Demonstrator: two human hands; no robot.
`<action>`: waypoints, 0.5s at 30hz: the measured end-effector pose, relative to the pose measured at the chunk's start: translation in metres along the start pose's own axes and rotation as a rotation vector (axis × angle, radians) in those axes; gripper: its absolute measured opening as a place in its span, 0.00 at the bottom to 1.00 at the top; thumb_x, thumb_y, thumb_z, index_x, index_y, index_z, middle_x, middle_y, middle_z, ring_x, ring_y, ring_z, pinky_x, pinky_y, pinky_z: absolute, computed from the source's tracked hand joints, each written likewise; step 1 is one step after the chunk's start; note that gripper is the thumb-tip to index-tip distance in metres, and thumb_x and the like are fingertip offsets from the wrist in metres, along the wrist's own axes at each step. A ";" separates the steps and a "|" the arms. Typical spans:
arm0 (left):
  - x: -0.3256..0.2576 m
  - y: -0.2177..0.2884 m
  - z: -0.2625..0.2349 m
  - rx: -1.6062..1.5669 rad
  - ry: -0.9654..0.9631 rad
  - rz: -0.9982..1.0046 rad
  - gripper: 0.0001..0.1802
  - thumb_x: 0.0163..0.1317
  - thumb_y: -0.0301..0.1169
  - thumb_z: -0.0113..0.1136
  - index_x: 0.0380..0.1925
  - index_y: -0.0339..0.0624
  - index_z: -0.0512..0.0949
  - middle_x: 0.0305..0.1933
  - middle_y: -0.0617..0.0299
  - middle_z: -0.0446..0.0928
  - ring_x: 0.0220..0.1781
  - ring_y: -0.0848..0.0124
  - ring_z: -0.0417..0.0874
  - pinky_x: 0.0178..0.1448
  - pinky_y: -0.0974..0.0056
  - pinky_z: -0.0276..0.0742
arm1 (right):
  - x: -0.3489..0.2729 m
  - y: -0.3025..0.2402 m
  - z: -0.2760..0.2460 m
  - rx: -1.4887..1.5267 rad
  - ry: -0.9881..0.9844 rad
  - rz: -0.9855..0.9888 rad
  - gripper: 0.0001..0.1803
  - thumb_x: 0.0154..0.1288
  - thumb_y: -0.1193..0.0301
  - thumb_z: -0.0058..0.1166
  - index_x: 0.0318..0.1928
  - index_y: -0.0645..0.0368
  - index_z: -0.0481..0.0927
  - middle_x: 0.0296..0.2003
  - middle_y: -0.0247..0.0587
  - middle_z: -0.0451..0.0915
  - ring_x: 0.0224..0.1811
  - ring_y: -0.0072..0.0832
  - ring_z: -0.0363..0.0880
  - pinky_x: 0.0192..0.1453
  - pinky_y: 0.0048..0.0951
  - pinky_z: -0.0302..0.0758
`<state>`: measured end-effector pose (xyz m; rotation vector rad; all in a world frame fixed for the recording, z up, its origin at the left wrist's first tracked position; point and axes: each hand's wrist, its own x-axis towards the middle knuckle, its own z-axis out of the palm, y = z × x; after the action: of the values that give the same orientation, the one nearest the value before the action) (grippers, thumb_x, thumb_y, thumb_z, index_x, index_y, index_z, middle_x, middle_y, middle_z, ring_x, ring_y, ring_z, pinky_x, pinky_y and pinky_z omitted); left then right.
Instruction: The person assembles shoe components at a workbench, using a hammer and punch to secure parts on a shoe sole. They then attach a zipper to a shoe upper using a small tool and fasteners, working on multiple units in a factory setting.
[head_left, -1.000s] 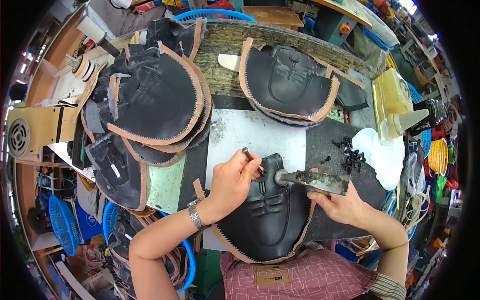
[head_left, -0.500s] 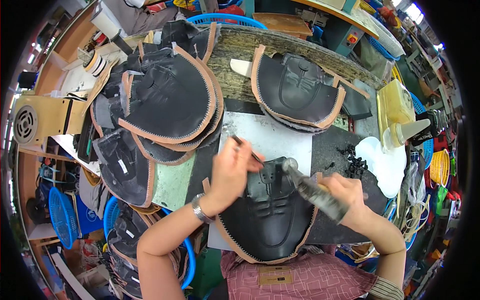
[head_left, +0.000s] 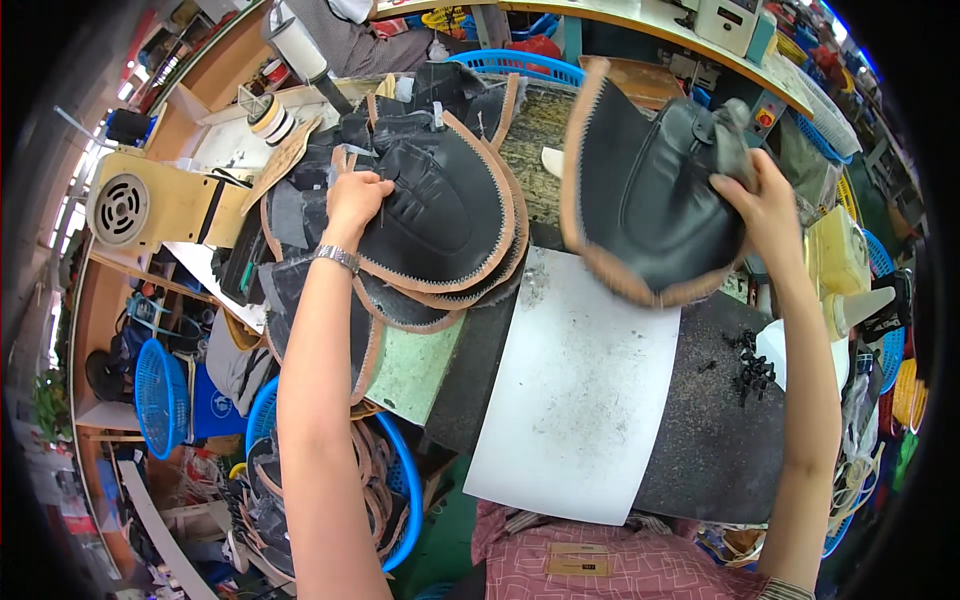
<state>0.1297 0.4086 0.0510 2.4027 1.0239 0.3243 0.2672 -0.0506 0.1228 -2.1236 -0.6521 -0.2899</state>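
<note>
On the left side of the bench lies a stack of black shoe uppers with tan zigzag-stitched edges. My left hand [head_left: 357, 203] is closed on the far left edge of the top shoe upper [head_left: 437, 200]. At the right, my right hand [head_left: 768, 205] grips another black shoe upper [head_left: 665, 200] by its lace end. That upper is raised and tilted over the spot of the right-hand pile, which it mostly hides. Motion smears its lower edge. In front of me is a white sheet [head_left: 580, 390] with grey smudges. The hammer and the thin dark tool cannot be seen now.
Small black pieces [head_left: 752, 368] lie on the dark mat [head_left: 700, 440] at the right. A yellowish block-shaped container [head_left: 838, 255] stands beyond. A cream machine [head_left: 150, 212] is at the left. Below it, a blue basket [head_left: 408, 500] holds more uppers.
The upper on the white sheet is gone from there; my right hand holds an upper at the far right. My left hand has moved to the left stack. Hammer and thin tool left my hands.
</note>
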 end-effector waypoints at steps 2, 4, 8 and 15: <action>-0.016 0.037 0.017 0.092 0.086 0.090 0.13 0.47 0.43 0.65 0.32 0.53 0.85 0.39 0.57 0.82 0.44 0.60 0.82 0.51 0.57 0.73 | 0.010 0.055 0.007 -0.332 -0.010 0.050 0.19 0.53 0.62 0.62 0.35 0.64 0.71 0.30 0.51 0.78 0.32 0.42 0.76 0.38 0.37 0.71; -0.021 0.027 0.026 0.210 0.343 0.415 0.11 0.47 0.42 0.65 0.31 0.54 0.85 0.42 0.53 0.81 0.44 0.57 0.81 0.51 0.57 0.73 | -0.004 0.080 0.032 -0.633 -0.132 0.110 0.20 0.54 0.58 0.60 0.35 0.60 0.71 0.38 0.51 0.76 0.42 0.49 0.76 0.43 0.45 0.71; -0.003 0.007 0.012 -0.429 -0.121 -0.005 0.14 0.50 0.41 0.65 0.33 0.46 0.85 0.43 0.46 0.80 0.45 0.57 0.81 0.50 0.66 0.72 | -0.013 0.065 0.040 -0.601 -0.063 0.128 0.19 0.55 0.58 0.60 0.38 0.59 0.73 0.47 0.45 0.72 0.43 0.46 0.77 0.44 0.43 0.72; -0.083 0.071 -0.024 -0.389 0.105 0.370 0.09 0.54 0.31 0.65 0.29 0.34 0.82 0.29 0.68 0.76 0.33 0.79 0.74 0.39 0.71 0.69 | -0.038 0.032 -0.011 -0.252 0.118 -0.087 0.14 0.56 0.70 0.58 0.42 0.62 0.74 0.35 0.39 0.75 0.34 0.34 0.76 0.38 0.30 0.71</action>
<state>0.1058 0.3154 0.1077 2.2180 0.4901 0.7149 0.2528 -0.0876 0.0912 -2.2987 -0.6681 -0.5669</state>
